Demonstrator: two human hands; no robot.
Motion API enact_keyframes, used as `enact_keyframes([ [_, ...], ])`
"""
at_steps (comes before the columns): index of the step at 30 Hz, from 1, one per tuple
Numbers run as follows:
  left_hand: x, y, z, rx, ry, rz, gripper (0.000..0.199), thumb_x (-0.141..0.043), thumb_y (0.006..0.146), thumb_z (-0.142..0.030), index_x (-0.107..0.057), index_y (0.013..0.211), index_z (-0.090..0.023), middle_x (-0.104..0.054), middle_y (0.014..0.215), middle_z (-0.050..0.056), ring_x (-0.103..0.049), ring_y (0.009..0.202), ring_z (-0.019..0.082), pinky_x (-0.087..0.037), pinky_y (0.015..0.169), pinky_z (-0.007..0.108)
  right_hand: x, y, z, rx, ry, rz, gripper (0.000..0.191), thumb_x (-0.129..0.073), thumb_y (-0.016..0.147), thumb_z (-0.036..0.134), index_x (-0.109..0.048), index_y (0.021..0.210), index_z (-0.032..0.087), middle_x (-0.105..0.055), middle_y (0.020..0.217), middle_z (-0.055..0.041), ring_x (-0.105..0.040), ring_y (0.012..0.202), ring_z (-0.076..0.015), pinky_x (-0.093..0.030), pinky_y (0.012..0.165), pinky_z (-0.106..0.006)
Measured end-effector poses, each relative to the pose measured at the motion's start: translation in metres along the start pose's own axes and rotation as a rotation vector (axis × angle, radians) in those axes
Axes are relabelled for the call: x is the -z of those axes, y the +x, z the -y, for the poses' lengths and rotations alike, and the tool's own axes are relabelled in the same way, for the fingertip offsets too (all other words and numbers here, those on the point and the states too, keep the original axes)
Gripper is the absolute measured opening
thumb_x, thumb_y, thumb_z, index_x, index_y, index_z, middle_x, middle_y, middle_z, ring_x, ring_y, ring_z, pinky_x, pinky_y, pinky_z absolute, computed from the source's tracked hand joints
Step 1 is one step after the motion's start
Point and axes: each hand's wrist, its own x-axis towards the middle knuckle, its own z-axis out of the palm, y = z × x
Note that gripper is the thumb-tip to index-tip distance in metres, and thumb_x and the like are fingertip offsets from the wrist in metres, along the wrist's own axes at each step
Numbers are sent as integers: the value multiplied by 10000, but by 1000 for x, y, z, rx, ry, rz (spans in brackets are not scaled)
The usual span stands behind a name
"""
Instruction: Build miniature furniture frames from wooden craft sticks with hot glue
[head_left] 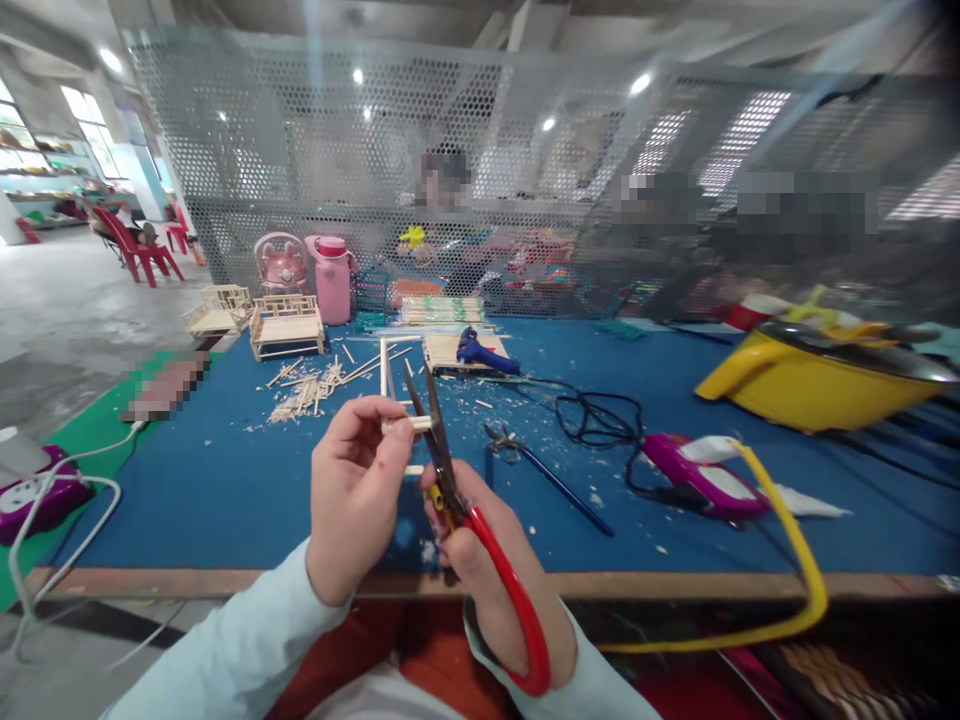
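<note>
"Head view, first entry: the left hand?"

"Thumb and forefinger pinched together on a short wooden stick, pale, lying crosswise. Whether single or doubled: cannot be told. Remaining fingers curled."

"Second entry: the right hand?"

"Fingers wrapped about a pair of scissors, red-handled, points upward, blades parted. The stick's free end lies at the blades; whether it touches both cannot be told."

"Behind the hands?"

"One wooden frame, partly hidden by the left hand. Left of it, one heap of stick pieces, loose. Beyond the heap, two miniature slatted seats, one nearer, one farther left."

"Tools on the blue tabletop?"

"One glue gun, blue, lying over a slatted wooden panel. One pair of pliers, blue-handled, right of the scissors, well apart from them."

"Right-hand section?"

"One black cable, coiled loosely. One power strip, purple and white, a yellow cord running from it. One yellow pan, glossy, dark-topped."

"Back edge?"

"One pink bottle, upright, before a perforated metal screen. Pale offcuts scattered across the tabletop."
</note>
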Motion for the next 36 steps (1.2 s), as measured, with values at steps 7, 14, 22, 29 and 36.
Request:
enact_keyframes([
  [7, -1, -5, -8, -37, 94, -2, 21, -587, 761, -181, -575, 777, -175, -599, 698, -17, -555, 605, 66, -467, 555, 143, -1, -3, 0, 17, -17, -16, 603, -372, 726, 704, -485, 1017, 189, -418, 683, 9, -349, 555, -107, -353, 479, -217],
  [14, -2, -7, -8, -35, 118, -5, 24, -590, 753, -179, -582, 774, -173, -607, 706, -14, -563, 604, 73, -472, 555, 150, -1, -1, 1, 80, -97, -47, 609, -334, 767, 674, -507, 1077, 179, -458, 675, -6, -394, 577, -131, -357, 506, -230],
  [22, -2, -8, -9, -13, 98, -17, 17, -588, 749, -181, -578, 759, -171, -606, 697, -2, -572, 597, 90, -468, 559, 174, -5, 3, 0, 55, -90, -131, 423, -372, 829, 550, -532, 872, 161, -431, 624, 16, -354, 523, -100, -320, 473, -214],
  [29, -1, -7, -7, 16, 66, -23, 26, -583, 757, -197, -564, 749, -180, -586, 634, -26, -561, 529, 71, -454, 512, 160, -8, 6, 0, 94, -147, -204, 307, -445, 823, 461, -529, 787, 168, -415, 561, 40, -339, 471, -84, -301, 440, -205],
  [36, -2, -7, -4, 29, 78, -51, 41, -592, 744, -198, -577, 750, -160, -598, 656, -5, -553, 565, 81, -457, 522, 165, -11, 6, -11, 126, -222, -250, 216, -494, 810, 382, -520, 799, 168, -442, 565, 42, -369, 480, -80, -314, 445, -195],
])
